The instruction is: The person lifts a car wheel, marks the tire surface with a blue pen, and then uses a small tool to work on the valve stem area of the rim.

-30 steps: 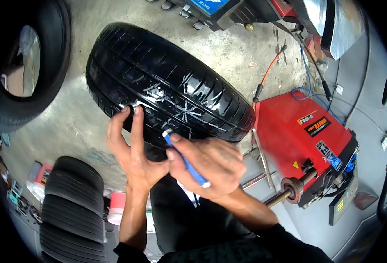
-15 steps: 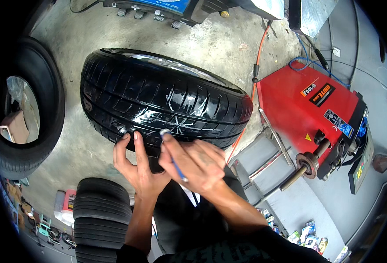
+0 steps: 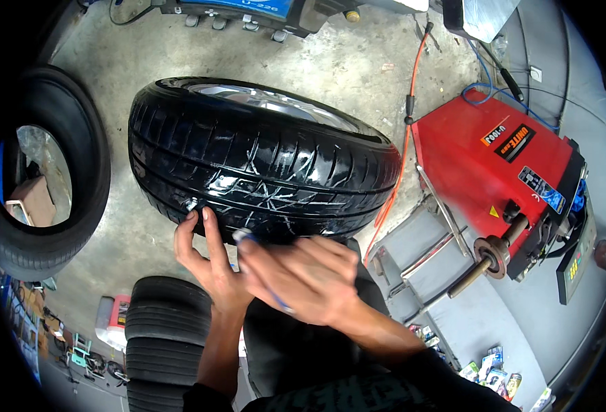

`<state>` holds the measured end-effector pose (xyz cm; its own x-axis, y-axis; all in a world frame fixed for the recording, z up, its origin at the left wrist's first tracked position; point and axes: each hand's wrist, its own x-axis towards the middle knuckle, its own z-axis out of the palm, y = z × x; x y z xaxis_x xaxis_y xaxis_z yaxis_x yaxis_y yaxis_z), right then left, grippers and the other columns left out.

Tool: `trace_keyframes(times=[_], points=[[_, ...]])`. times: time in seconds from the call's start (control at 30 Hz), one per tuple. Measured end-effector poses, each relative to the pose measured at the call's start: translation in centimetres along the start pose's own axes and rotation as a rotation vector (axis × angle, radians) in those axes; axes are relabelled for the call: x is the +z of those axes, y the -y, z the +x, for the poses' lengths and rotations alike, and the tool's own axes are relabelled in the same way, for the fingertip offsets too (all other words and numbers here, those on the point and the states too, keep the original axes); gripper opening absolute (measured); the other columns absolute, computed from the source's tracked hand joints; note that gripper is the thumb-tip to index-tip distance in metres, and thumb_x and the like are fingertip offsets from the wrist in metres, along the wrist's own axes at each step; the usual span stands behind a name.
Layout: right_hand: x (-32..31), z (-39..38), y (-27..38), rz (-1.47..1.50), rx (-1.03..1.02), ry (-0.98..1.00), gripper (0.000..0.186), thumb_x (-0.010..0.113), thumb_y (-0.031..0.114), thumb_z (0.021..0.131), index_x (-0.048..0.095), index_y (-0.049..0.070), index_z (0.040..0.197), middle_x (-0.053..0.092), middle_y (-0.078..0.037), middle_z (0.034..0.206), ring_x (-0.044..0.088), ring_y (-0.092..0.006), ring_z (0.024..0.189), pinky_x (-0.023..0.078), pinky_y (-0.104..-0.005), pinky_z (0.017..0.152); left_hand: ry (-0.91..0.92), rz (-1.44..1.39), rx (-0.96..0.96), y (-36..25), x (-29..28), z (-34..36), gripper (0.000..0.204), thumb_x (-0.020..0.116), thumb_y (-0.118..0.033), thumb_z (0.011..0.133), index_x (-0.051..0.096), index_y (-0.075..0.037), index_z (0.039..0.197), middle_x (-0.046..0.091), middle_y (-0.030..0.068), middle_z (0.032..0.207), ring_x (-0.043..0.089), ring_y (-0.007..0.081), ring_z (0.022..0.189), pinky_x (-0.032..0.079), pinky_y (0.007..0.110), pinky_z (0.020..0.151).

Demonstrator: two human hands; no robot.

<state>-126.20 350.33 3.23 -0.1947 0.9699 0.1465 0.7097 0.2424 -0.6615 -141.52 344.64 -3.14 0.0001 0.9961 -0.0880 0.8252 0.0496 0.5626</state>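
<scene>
The right hand (image 3: 303, 278) is closed round a blue stick (image 3: 275, 297), thumb along it and the pale tip poking out toward the tyre (image 3: 241, 154); held slantwise like a pen, probably so that the tip can be steered finely. The hand is blurred, so whether the tip touches rubber I cannot tell. Just beside it, the left hand (image 3: 222, 271) grips nothing visible: two fingers reach out, a little parted, their ends at the tyre's near edge by a small white spot (image 3: 191, 204), perhaps to keep a place or to steady the hand, while its thumb side lies close to the right hand. The tyre is on the floor (image 3: 358, 58) right before the person, its tread turned toward the hands, which seems to put the working face within easy reach; its rim (image 3: 268, 101) faces away. What props it is hidden. White strokes (image 3: 270, 199) cross the glossy black tread, dark enough that pale marks show well. Farther out, a loose tyre (image 3: 86, 220) lies at the left, a box (image 3: 35, 199) showing in its opening, and stacked tyres (image 3: 167, 336) stand nearer the person. An orange hose (image 3: 413, 82) runs between the tyre and a red machine (image 3: 481, 161) at the right.
</scene>
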Motion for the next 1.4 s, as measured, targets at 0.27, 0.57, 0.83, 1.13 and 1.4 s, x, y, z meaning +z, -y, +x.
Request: trace_keyframes(times=[0.27,0.57,0.83,1.13,1.4], points=[[-1.3,-0.3,-5.1,-0.283,-0.075,0.008,0.026,0.083,0.006,0.076,0.078,0.003,0.101,0.068,0.002,0.072,0.055,-0.0114,0.052,0.045,-0.0274,0.047,0.017,-0.022,0.003,-0.2,-0.2,-0.2,0.127,0.097,-0.055,0.059,0.041,0.003,0.157,0.037,0.0242,0.148,0.042,0.0426,0.136,0.039,0.054,0.112],[-0.6,-0.8,-2.8,-0.096,-0.041,-0.147,0.027,0.081,0.003,0.078,0.077,0.003,0.105,0.065,0.002,0.069,0.056,-0.0092,0.053,0.041,-0.0260,0.047,-0.008,0.008,0.018,-0.7,-0.1,0.3,0.101,0.089,-0.045,0.077,0.045,0.002,0.154,0.039,0.0251,0.145,0.044,0.0409,0.132,0.042,0.052,0.109],[-2.6,0.0,-6.5,-0.184,0.073,-0.049,0.018,0.081,0.009,0.080,0.078,0.004,0.097,0.070,-0.004,0.073,0.066,-0.0164,0.061,0.050,-0.0304,0.056,-0.024,-0.049,0.008,-0.8,-0.3,0.1,0.111,0.093,-0.053,0.069,0.047,0.001,0.154,0.039,0.0251,0.144,0.044,0.0404,0.129,0.041,0.052,0.108],[-4.5,1.6,-6.1,-0.002,0.241,-0.094,0.023,0.082,0.001,0.082,0.080,-0.003,0.104,0.076,-0.012,0.081,0.070,-0.0155,0.064,0.054,-0.0280,0.060,-0.009,-0.076,0.001,-0.8,-0.4,0.4,0.125,0.095,-0.062,0.059,0.044,-0.002,0.156,0.037,0.0240,0.145,0.040,0.0412,0.131,0.039,0.055,0.108],[-2.2,5.4,-6.9,0.167,0.088,0.163,0.019,0.081,0.005,0.083,0.081,0.001,0.102,0.071,-0.007,0.074,0.065,-0.0142,0.059,0.049,-0.0273,0.054,-0.048,-0.057,0.013,-0.2,-0.2,0.4,0.122,0.093,-0.064,0.061,0.046,-0.002,0.155,0.041,0.0235,0.144,0.044,0.0402,0.129,0.040,0.053,0.107]])
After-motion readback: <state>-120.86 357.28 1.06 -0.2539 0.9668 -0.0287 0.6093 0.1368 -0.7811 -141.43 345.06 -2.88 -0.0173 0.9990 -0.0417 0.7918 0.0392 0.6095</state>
